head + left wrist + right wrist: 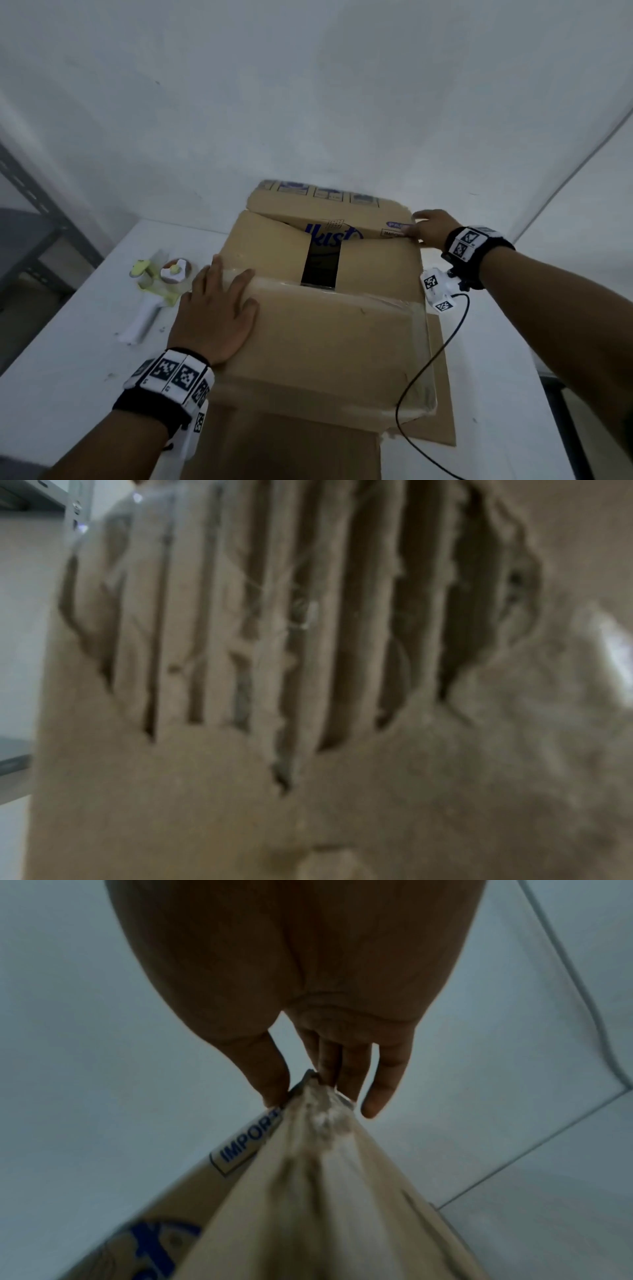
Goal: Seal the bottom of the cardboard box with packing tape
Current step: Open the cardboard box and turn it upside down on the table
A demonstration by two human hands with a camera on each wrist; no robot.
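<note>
A brown cardboard box (329, 329) stands on the white table with its flaps upward; a dark gap shows between the inner flaps. My left hand (219, 308) lies flat, fingers straight, on the near flap at the box's left edge. My right hand (426, 228) pinches the right corner of the far flap (308, 1150), thumb on the printed side, fingers behind it. A tape dispenser (154, 287) with a white handle lies on the table left of the box. The left wrist view shows only blurred torn cardboard (308, 642) close up.
A grey metal shelf (30, 246) stands at the far left. White walls close in behind and to the right. A black cable (424, 370) hangs from my right wrist across the box's right side. A flat cardboard sheet (442, 411) lies under the box.
</note>
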